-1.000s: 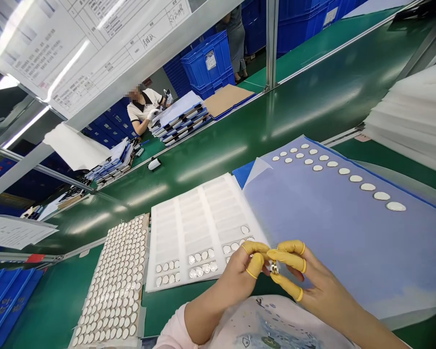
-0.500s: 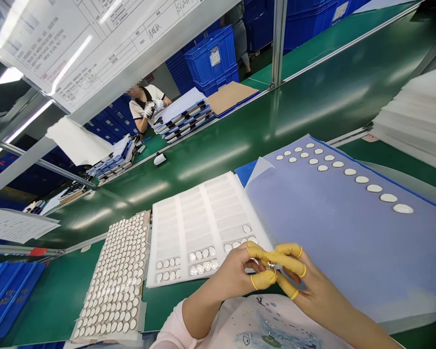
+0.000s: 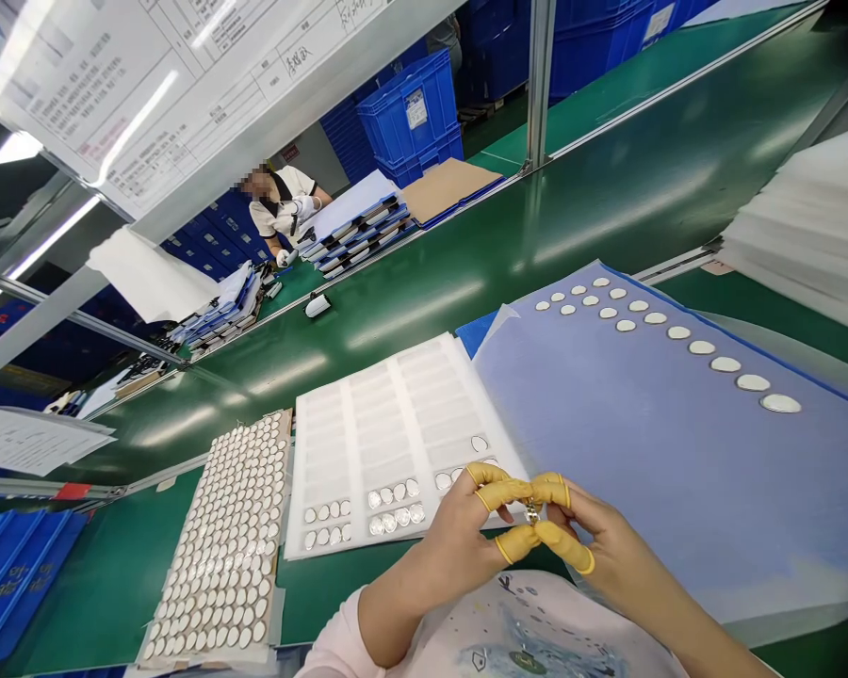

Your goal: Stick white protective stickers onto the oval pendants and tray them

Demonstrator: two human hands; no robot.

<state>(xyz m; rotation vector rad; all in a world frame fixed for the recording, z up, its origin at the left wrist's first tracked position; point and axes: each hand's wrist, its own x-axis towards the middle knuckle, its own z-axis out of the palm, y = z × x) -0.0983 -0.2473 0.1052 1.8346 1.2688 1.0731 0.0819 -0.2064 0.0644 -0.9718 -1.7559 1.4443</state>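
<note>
My left hand (image 3: 466, 532) and my right hand (image 3: 594, 541) meet low in the middle, both with yellow finger cots. Together their fingertips pinch a small shiny metal part (image 3: 532, 512). Just behind the hands lies a white tray (image 3: 367, 405) with long pockets; a few round silvery discs (image 3: 394, 497) sit in its near pockets. To the right is a pale blue sheet (image 3: 650, 443) with a row of white oval pads (image 3: 699, 347) along its far edge.
A card of several white round stickers (image 3: 219, 556) lies at the left. A green conveyor belt (image 3: 466, 254) runs across behind. White foam sheets (image 3: 806, 235) are stacked at right. A seated person (image 3: 279, 207) works beyond the belt by stacked trays and blue crates (image 3: 410, 118).
My fingers have shifted round the small metal part: the right fingers have curled in closer and the left thumb has moved under it. The far person's arms have moved.
</note>
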